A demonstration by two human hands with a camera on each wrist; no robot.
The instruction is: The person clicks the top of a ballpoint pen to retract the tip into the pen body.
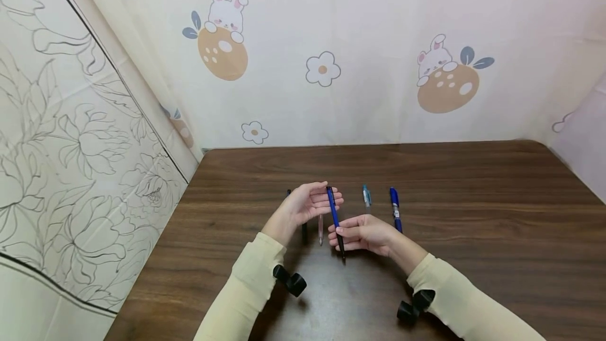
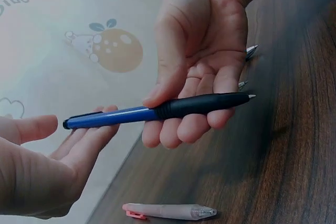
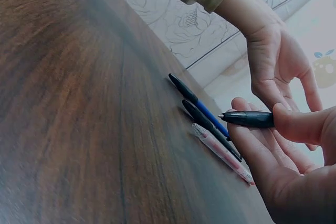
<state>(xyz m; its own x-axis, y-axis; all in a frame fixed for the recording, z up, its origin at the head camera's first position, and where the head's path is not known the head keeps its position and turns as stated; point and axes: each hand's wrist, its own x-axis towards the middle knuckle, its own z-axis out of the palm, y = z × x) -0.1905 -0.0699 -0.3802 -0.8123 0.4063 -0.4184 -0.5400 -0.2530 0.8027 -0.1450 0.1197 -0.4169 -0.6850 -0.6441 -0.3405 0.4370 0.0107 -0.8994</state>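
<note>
A blue ballpoint pen (image 1: 333, 210) with a black grip section is held above the table, its metal tip toward the person. My right hand (image 1: 366, 234) pinches its black section between thumb and fingers, palm turned up. At the pen's rear end, the extended fingers of my left hand (image 1: 307, 205) lie under the barrel. In the left wrist view, the left thumb stands apart from the pen (image 2: 126, 115), whose clip faces up. From the right wrist, the black front of the pen (image 3: 247, 119) points out past the right thumb.
Below the hands lie a pink-and-clear pen (image 1: 321, 230), a black pen (image 3: 210, 128) and a blue-and-black pen (image 3: 195, 99). A teal pen (image 1: 366, 196) and a blue pen with a white label (image 1: 396, 208) lie to the right on the wooden table (image 1: 478, 214). Patterned curtains (image 1: 369, 9) hang behind.
</note>
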